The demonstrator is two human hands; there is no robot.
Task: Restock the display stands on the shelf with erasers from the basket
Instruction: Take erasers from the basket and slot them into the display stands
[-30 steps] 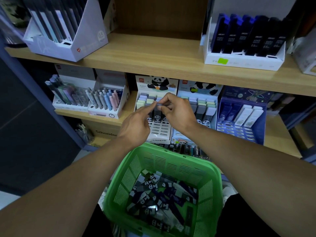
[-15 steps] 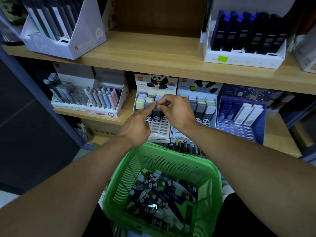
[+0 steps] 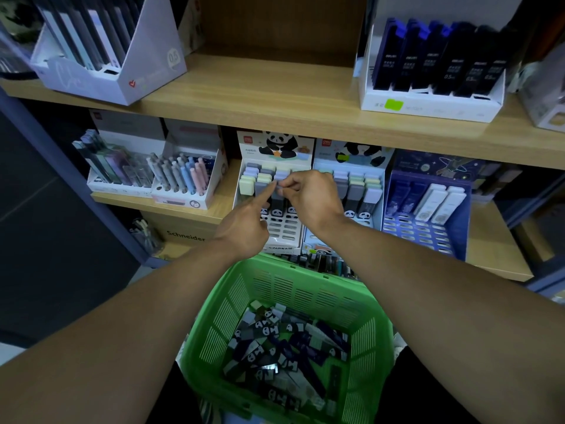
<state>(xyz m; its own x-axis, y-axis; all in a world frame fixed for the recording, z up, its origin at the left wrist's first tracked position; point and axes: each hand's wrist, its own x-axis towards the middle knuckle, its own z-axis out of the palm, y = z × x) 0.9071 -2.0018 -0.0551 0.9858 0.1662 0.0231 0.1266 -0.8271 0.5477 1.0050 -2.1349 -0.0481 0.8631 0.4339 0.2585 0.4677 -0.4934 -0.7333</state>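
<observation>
Basket: I see the green basket (image 3: 214, 341) nearest to me, low in the centre, with a loose heap of panda-sleeved erasers (image 3: 275, 353) in its bottom.
Left hand: my left hand (image 3: 244, 231) is above the basket's far rim, forefinger stretched out to touch an eraser top in the left panda stand; the other fingers are curled under, holding nothing.
Right hand: my right hand (image 3: 315, 197) has its grip pinched on one pale lilac eraser (image 3: 278, 176) standing in that stand's third column, thumb and fingertips closed on its top end.
Left panda stand: the stand (image 3: 282, 237) sits on the lower shelf (image 3: 220, 206), its upper rows filled, lower slots showing.
Right panda stand: a second stand (image 3: 356, 191) touches it on the right, partly filled.
Neighbours: pen boxes (image 3: 183, 179) left, a blue display (image 3: 428, 215) right.
</observation>
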